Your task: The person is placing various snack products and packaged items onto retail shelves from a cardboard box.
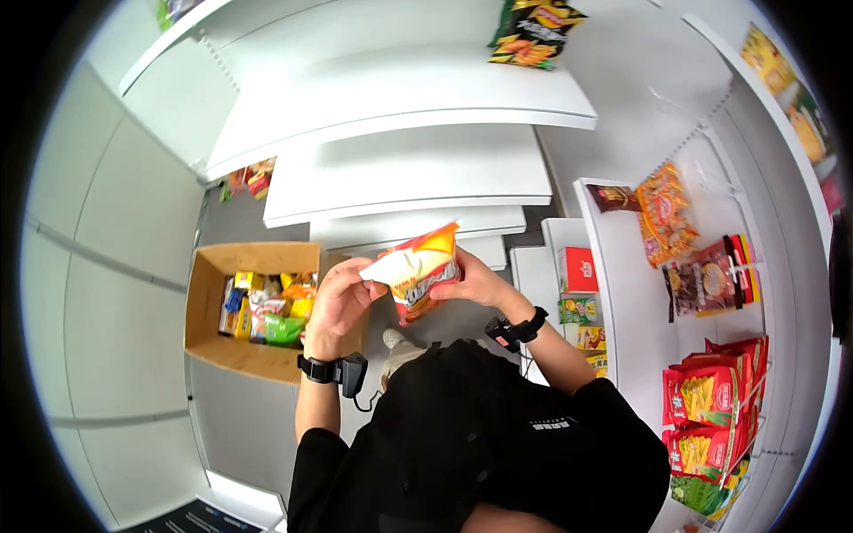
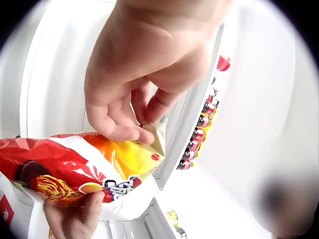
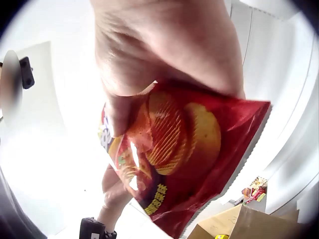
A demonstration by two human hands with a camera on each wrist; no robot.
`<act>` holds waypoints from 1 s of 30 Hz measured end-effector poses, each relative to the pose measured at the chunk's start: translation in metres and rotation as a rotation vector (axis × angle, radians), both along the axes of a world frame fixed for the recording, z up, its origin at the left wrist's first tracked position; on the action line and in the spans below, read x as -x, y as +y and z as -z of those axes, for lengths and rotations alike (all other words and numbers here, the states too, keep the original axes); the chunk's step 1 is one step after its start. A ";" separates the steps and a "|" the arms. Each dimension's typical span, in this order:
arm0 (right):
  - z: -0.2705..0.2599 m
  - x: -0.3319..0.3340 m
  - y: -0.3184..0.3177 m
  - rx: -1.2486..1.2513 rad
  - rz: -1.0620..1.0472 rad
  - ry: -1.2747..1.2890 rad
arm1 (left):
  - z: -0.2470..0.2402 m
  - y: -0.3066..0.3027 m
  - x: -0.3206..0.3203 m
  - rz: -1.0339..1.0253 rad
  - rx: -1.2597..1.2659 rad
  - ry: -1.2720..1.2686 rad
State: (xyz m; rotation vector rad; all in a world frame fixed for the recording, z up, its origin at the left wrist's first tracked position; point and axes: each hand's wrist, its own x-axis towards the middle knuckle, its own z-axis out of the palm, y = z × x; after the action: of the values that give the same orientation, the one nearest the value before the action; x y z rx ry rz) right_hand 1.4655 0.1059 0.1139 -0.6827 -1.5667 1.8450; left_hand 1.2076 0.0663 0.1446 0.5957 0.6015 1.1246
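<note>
A red and yellow chip bag is held in the air in front of the body, between both hands. The left hand pinches the pale corner at one end of the bag, its thumb against bent fingers in the left wrist view. The right hand grips the other side, thumb across the printed front. Ridged chips are pictured on the red face of the bag in the right wrist view, where the right hand covers its upper edge.
An open cardboard box with several colourful snack packs stands on the floor at the left. White shelves rise ahead, with a black chip bag on the top one. Shelves at the right hold red bags, an orange bag and other packs.
</note>
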 end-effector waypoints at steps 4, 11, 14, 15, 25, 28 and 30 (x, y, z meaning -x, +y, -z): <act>-0.003 -0.030 -0.006 0.018 0.278 0.067 | -0.014 0.023 -0.042 -0.044 -0.109 0.321; -0.008 -0.057 -0.007 0.033 0.401 0.056 | -0.008 0.042 -0.108 0.044 -0.295 0.617; -0.013 -0.058 -0.001 0.044 0.410 0.040 | -0.012 0.051 -0.105 0.063 -0.223 0.728; -0.013 -0.056 0.001 0.047 0.402 0.038 | -0.013 0.052 -0.105 0.027 -0.235 0.708; -0.029 -0.035 0.054 -0.042 0.533 0.085 | -0.012 0.090 -0.086 0.286 -0.230 0.688; -0.045 -0.023 0.080 -0.125 0.596 -0.023 | -0.008 0.118 -0.081 0.104 -0.339 0.635; -0.062 -0.013 0.090 -0.248 0.729 -0.159 | -0.012 0.133 -0.073 0.010 -0.361 0.646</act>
State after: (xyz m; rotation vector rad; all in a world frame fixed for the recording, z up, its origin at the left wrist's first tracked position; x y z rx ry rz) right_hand 1.4786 0.1961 0.1759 -1.1180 -1.3534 1.0646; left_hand 1.2805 0.1995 0.1564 1.2968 0.9500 1.0306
